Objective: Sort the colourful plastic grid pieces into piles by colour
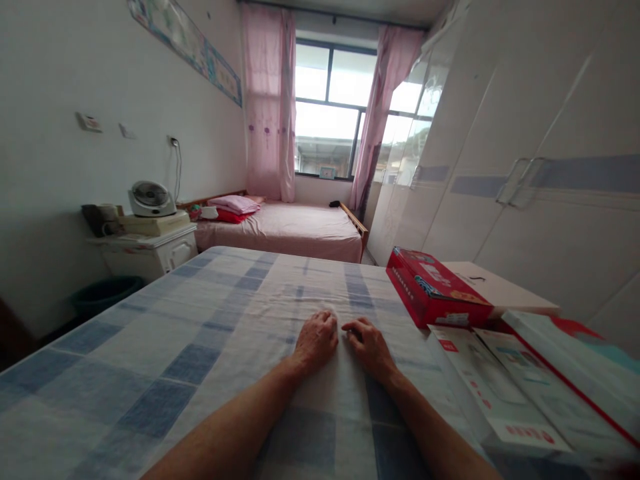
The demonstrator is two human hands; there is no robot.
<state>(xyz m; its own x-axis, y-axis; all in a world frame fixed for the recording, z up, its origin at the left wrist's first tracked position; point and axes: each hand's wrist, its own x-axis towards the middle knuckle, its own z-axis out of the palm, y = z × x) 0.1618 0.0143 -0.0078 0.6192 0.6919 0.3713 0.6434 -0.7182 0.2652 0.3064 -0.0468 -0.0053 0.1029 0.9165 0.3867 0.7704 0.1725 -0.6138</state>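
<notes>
A blue-and-white checked sheet [210, 400] covers the bed-like surface in front of me, with small wrinkles just beyond my hands. Near its middle rests my left hand [317, 341], its fingers curled close together and turned down to the cloth; what lies under them, if anything, is hidden. My right hand [369, 345] is a short gap to the right, also on the cloth. Its fingers are bent and a little apart, pointing toward the left hand, and I see nothing in them. The two hands do not touch.
Right of my hands are a red box [435, 287], a pale flat box [500, 283] and white printed packages [500, 387]. A white wardrobe [525, 120] lines the right. Beyond stands a pink bed [300, 223]; at left, a nightstand [173, 250] with a fan [151, 198] and a bin [107, 293].
</notes>
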